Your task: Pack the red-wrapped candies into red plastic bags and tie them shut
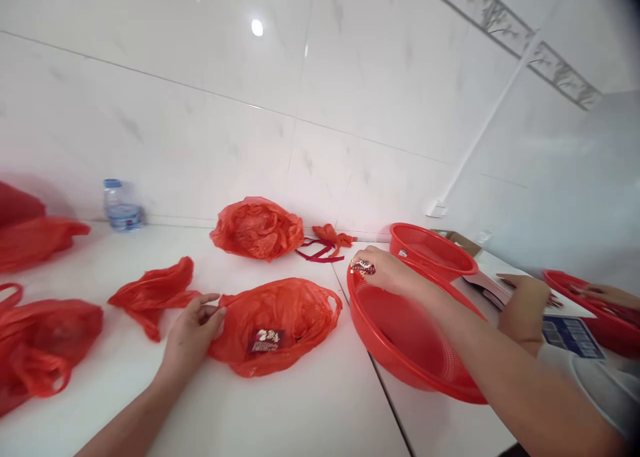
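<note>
The big red basket (425, 324) sits on the white tabletop (320, 410). Over its left rim, the right hand (380, 268) has its grip closed on a small dark red packet (365, 268). Left of the basket lies an open red plastic bag (280, 304) with a flat packet (267, 340) inside. The left hand (193, 327) pinches that bag's edge, its grip narrow. Behind the basket is a smaller red basket (433, 247).

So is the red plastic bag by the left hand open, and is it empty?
Open, not empty: the thin red plastic bag's mouth gapes upward beside the left hand, and a dark red printed packet lies inside.
</note>
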`<control>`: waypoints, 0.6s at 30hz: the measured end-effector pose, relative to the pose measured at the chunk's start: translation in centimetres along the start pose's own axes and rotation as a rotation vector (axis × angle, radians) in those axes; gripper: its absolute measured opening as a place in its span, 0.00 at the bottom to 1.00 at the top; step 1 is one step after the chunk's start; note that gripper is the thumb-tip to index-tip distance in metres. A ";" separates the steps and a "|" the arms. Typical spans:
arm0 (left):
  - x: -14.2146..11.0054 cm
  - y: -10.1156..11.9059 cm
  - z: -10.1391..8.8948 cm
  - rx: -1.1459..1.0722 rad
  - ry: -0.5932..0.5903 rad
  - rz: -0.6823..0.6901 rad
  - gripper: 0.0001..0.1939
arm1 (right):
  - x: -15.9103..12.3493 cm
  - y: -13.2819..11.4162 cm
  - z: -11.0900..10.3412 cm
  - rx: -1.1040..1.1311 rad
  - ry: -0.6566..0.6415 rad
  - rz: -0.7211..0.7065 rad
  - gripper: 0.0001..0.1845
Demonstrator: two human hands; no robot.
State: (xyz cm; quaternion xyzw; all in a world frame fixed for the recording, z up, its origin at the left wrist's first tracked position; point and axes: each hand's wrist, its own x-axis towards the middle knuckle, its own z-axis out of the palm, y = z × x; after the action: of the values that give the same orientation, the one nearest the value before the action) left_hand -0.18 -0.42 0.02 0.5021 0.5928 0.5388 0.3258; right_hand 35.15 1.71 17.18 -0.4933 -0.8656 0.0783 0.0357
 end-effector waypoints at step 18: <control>-1.2 1.0 0.0 -0.161 -0.029 -0.031 0.19 | -0.3 -2.7 1.5 -0.019 0.031 0.228 0.10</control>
State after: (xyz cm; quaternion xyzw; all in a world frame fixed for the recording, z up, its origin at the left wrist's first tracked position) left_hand 0.37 -1.63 0.79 0.4727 0.5504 0.5725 0.3819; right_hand 32.78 -0.03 16.13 -0.5902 -0.8038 0.0659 0.0350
